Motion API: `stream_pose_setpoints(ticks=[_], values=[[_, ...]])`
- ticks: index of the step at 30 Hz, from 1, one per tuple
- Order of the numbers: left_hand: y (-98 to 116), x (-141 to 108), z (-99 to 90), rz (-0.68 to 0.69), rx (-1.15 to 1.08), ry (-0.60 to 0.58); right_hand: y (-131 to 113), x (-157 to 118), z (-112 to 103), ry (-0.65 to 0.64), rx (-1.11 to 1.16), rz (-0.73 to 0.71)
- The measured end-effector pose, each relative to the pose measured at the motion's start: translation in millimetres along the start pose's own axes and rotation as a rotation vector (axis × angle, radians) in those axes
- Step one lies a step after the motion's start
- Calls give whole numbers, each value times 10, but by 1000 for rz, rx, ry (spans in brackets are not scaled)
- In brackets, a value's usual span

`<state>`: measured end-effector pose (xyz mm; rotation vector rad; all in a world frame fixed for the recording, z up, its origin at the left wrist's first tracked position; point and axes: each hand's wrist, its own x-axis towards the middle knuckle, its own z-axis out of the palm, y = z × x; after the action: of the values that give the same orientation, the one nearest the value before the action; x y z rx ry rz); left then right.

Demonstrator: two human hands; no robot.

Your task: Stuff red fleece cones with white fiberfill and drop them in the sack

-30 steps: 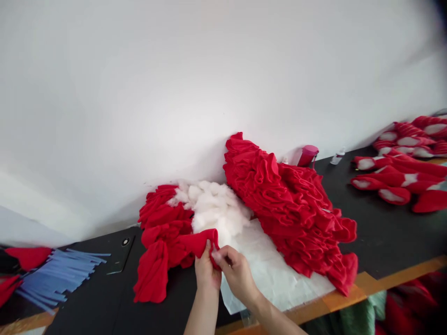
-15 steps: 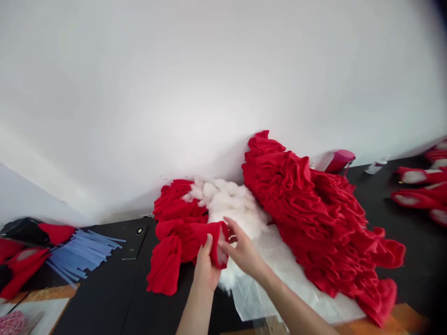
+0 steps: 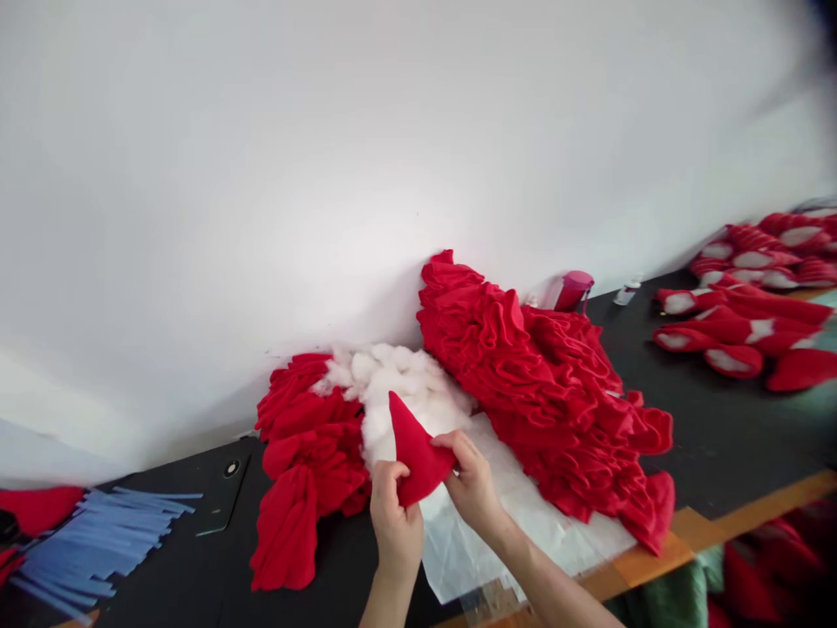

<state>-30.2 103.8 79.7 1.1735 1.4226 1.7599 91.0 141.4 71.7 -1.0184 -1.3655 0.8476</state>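
View: head camera, looking forward and down along a black table set against a white wall.
Red fleece cone: held between both hands, tip pointed up and away, just in front of the white stuffing; wide end hidden by the fingers.
Left hand: closed around the cone's lower side, fingers curled on the fabric.
Right hand: pinched on the cone's wide edge, thumb and fingers firmly together.
Step in hand: judged as shaping of the cone beside the stuffing; no filling visible inside.
Next move: judged as calling for a steady hold on the wide end.
Containers: pink cup near the wall, contents not visible; small plastic bottle just beside it, contents too small to tell.
Around: large pile of red fleece pieces and smaller pile of red fleece pieces on either side of the stuffing; plastic sheet below; stuffed red-and-white shapes far right; blue strips far left.
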Motion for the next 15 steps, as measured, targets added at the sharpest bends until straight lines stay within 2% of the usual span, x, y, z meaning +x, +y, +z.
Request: stream_pose_setpoints(ticks=[2,4,7,9,12,15], values=[[21,-67,4,-33,-6,-33,35,-13,-99,73,18,-7],[53,-126,-15,-132,-54,-92,60,-45,-168,114,135,83],[131,-161,-91,-432,-363,-257,46,-120,-241,43,321,191],[185,-147,-125,-636,-584,-310,6,-173,-280,-43,378,197],[215,-108,-63,-815,-621,-248,-62,-243,-315,-200,376,165],[182,-95,74,-831,-528,-104,-104,-306,-322,-206,377,177]])
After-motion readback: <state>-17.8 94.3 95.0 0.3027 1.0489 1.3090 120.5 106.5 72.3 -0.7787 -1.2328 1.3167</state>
